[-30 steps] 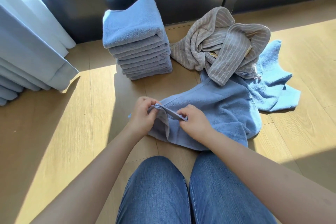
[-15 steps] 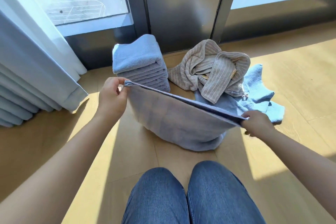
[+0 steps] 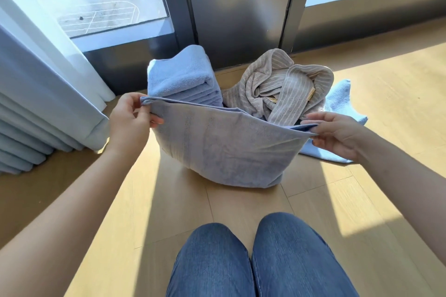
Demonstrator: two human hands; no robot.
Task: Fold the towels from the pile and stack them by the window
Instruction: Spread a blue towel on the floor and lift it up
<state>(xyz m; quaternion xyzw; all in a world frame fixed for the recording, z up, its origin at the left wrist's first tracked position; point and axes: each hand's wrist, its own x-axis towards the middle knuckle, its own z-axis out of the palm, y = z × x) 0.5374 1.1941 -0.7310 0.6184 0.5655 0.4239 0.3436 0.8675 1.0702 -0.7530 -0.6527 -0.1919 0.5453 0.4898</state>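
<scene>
I hold a grey-blue towel (image 3: 224, 147) stretched out above the wooden floor. My left hand (image 3: 130, 120) pinches its left top corner and my right hand (image 3: 335, 134) pinches the right top corner. Its lower edge sags onto the floor. Behind it, by the window, stands a stack of folded blue towels (image 3: 183, 77). To the right lies the pile: a crumpled beige striped towel (image 3: 282, 84) over a light blue towel (image 3: 342, 101), partly hidden by the held towel.
A dark window frame (image 3: 239, 12) runs along the back. White and blue curtains (image 3: 36, 94) hang at the left down to the floor. My knees in blue jeans (image 3: 255, 258) are at the bottom. Wooden floor (image 3: 376, 72) extends to the right.
My hands have moved apart from the middle, spreading the towel wide and lifting it off the floor. The view has tilted up toward the window.
</scene>
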